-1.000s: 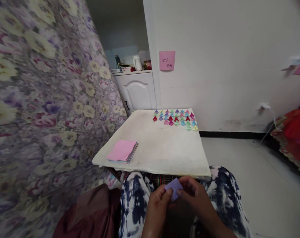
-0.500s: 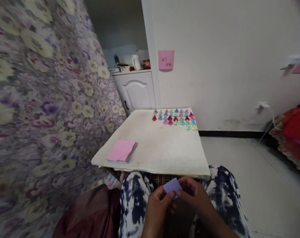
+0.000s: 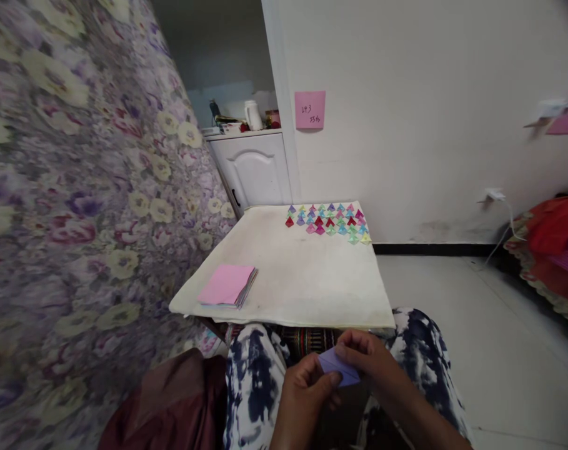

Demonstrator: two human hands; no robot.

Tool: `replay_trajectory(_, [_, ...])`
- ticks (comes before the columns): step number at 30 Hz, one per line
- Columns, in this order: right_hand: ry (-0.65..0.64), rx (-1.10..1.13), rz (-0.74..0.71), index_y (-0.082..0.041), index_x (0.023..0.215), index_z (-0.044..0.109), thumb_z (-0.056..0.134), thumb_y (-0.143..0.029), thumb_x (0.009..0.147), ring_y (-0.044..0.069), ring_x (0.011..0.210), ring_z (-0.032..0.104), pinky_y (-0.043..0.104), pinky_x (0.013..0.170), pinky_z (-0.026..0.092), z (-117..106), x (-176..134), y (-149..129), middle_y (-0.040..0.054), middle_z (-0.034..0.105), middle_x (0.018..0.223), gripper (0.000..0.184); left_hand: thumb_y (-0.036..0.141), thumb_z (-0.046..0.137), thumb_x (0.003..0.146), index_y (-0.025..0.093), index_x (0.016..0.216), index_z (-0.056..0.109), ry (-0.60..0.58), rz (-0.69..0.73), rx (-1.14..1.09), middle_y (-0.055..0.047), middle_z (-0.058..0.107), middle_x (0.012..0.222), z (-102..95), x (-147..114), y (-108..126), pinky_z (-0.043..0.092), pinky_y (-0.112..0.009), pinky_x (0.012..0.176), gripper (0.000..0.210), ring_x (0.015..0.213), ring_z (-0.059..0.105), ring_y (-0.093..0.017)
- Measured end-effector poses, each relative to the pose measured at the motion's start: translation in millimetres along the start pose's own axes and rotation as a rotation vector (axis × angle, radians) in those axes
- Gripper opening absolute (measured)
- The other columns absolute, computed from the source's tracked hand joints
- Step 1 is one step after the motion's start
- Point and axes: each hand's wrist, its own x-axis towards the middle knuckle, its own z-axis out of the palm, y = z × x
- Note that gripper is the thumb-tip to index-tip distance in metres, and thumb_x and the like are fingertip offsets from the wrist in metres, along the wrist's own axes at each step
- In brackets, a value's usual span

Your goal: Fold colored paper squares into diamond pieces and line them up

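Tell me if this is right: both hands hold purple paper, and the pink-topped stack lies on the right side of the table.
Not quite: the head view shows the pink-topped stack on the left side of the table. The left hand and right hand do both hold the purple paper.

Left grip [image 3: 308, 389] beside right grip [image 3: 364, 356]

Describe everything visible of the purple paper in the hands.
The purple paper is small and thin-looking, with straight edges and a faint line across its face. It is held at a slant on the near side of the table by the left hand, thumb on top, and the right hand. Fingers hide parts of it.
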Motion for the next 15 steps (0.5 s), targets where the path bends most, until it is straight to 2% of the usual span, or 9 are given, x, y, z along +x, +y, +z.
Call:
replay_trajectory(6, [-0.048, 0.112, 0.077, -0.014, 0.077, 0.058, 0.075, -0.035, 0.064, 0.007, 0.052, 0.047, 0.019, 0.05, 0.032, 2, -5, -3, -0.003, 0.057, 0.062, 0.03, 0.029, 0.072, 0.064, 0.012, 0.072, 0.067, -0.068, 0.024, -0.015, -0.001, 0.063, 0.053, -1.7, -1, 5, 0.042, -0.022, 0.049, 0.019, 0.049, 0.056, -0.013])
replay_trajectory(15, [-0.097, 0.129, 0.136, -0.015, 0.076, 0.058, 0.073, -0.038, 0.067, 0.005, 0.043, 0.039, 0.017, 0.043, 0.028, 5, -8, 1, -0.0059, 0.052, 0.055, 0.028, 0.023, 0.076, 0.06, 0.016, 0.066, 0.055, -0.008, 0.043, -0.138, -0.001, 0.066, 0.054, 3.9, -3, 12, 0.044, -0.021, 0.049, 0.023, 0.048, 0.059, -0.013])
